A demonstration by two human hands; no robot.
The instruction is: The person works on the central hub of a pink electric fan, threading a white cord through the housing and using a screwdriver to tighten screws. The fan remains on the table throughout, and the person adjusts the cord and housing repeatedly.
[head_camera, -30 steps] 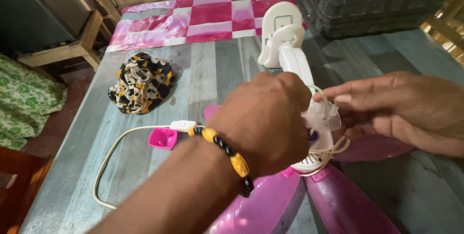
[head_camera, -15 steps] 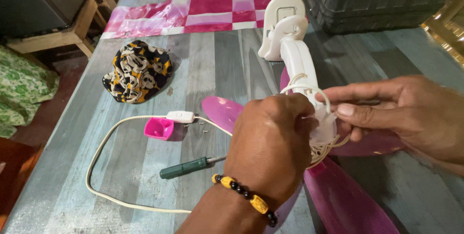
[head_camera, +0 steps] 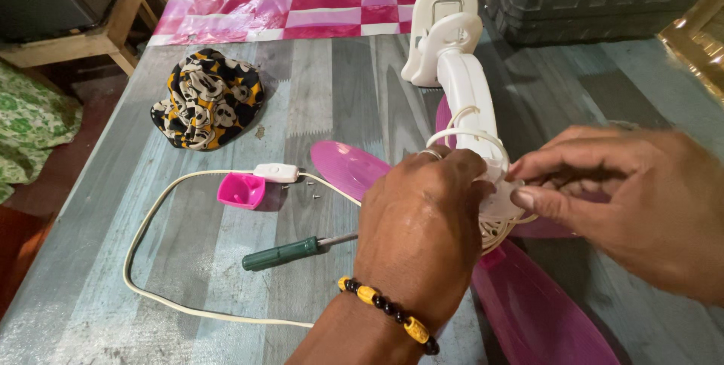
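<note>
Left hand (head_camera: 422, 222), grip closed on white fan motor housing (head_camera: 501, 210), frame centre; right hand (head_camera: 633, 207) pinching its cord (head_camera: 464, 135). Green screwdriver (head_camera: 290, 252) now uncovered, lower centre on surface (head_camera: 339, 86); hands shifted downward.

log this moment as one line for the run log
left hand: gripping white fan motor housing | right hand: fingers pinching housing | pink blades: attached | green screwdriver: on table, untouched

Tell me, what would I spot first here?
Two hands in the middle: the left hand and right hand pinch a white fan with pink blades, lying on the table. Left of them lie a green screwdriver, a cord and a patterned cloth.
</note>
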